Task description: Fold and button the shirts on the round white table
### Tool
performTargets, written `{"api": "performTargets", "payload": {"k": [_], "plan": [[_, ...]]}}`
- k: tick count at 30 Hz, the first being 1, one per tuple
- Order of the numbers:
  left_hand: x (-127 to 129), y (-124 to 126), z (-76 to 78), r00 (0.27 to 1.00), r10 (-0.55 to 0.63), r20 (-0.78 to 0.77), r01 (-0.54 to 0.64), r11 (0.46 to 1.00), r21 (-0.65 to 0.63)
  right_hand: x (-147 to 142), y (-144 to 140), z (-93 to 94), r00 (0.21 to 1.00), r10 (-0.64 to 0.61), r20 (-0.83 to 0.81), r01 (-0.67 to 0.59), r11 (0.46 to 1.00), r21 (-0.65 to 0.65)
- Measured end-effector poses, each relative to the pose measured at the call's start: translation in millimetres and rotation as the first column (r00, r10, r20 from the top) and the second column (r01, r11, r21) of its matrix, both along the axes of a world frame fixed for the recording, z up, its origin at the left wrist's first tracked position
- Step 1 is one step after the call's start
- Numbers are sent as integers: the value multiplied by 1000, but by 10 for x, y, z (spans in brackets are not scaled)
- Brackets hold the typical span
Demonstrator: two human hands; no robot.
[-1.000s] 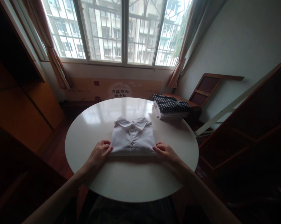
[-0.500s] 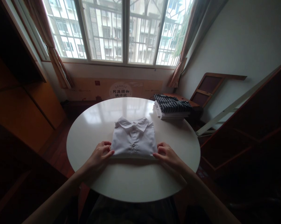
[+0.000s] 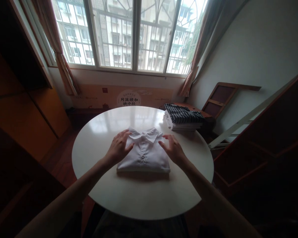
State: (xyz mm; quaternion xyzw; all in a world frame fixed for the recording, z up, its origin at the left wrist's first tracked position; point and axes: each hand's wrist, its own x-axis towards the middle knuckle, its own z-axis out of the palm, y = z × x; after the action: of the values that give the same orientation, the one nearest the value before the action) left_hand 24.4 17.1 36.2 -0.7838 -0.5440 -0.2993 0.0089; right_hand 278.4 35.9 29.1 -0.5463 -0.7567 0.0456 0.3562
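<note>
A folded white shirt point(image 3: 145, 155) lies on the round white table point(image 3: 139, 195), its collar toward the window and its button placket facing up. My left hand point(image 3: 119, 147) is over the shirt's upper left side, fingers stretched toward the collar and thumb apart. At the upper right side is my right hand point(image 3: 173, 148), its thumb and fingers parted near the collar. Neither hand grips the cloth; whether the fingertips touch it I cannot tell.
Toward the table's far right edge sits a stack of folded clothes point(image 3: 183, 115), a black striped one on top of white ones. Behind it leans a wooden frame point(image 3: 219, 99). A barred window point(image 3: 134, 39) spans the far wall.
Both hands have let go of the shirt's near corners and moved forward to the sides of its collar, with fingers opened. The view has tilted slightly.
</note>
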Motion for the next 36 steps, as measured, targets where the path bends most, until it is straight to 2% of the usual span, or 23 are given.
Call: {"api": "performTargets", "payload": {"k": [1, 3, 6, 8, 10, 13, 18, 25, 27, 29, 31, 33, 36], "plan": [[97, 114, -10, 1000, 16, -23, -16, 1000, 22, -117, 90, -7, 999, 26, 41, -28, 999, 46], [259, 331, -110, 994, 71, -78, -71, 997, 9, -324, 251, -80, 987, 41, 156, -49, 998, 48], [355, 564, -348, 983, 101, -151, -127, 976, -176, -472, 421, -253, 944, 95, 316, -60, 991, -120], [323, 645, -465, 982, 97, -161, -132, 966, -221, -461, 481, -332, 919, 144, 366, -63, 972, -225], [247, 691, -517, 984, 108, -139, -141, 958, -250, -416, 508, -355, 911, 170, 375, -61, 956, -286], [111, 757, -522, 978, 195, -71, -208, 924, -320, -383, 511, -335, 924, 156, 349, -36, 944, -329], [-11, 863, -524, 959, 282, -14, -266, 884, -384, -427, 509, -330, 947, 8, 321, 93, 951, -296], [40, 837, -526, 941, 336, 48, -306, 900, -311, -388, 659, -314, 981, -30, 192, 78, 965, -250], [61, 806, -509, 924, 374, 75, -345, 902, -258, -379, 699, -336, 980, -131, 152, 163, 961, -224], [76, 774, -480, 910, 398, 113, -363, 899, -243, -371, 719, -374, 957, -266, 115, 286, 933, -218], [73, 752, -447, 902, 391, 184, -330, 898, -290, -357, 725, -412, 939, -333, 81, 343, 914, -216], [48, 749, -425, 878, 371, 303, -253, 896, -365, -337, 726, -436, 951, -306, 40, 308, 931, -195], [-11, 778, -427, 763, 364, 535, -128, 895, -427, -307, 727, -442, 965, -257, -52, 244, 952, -184]]}}
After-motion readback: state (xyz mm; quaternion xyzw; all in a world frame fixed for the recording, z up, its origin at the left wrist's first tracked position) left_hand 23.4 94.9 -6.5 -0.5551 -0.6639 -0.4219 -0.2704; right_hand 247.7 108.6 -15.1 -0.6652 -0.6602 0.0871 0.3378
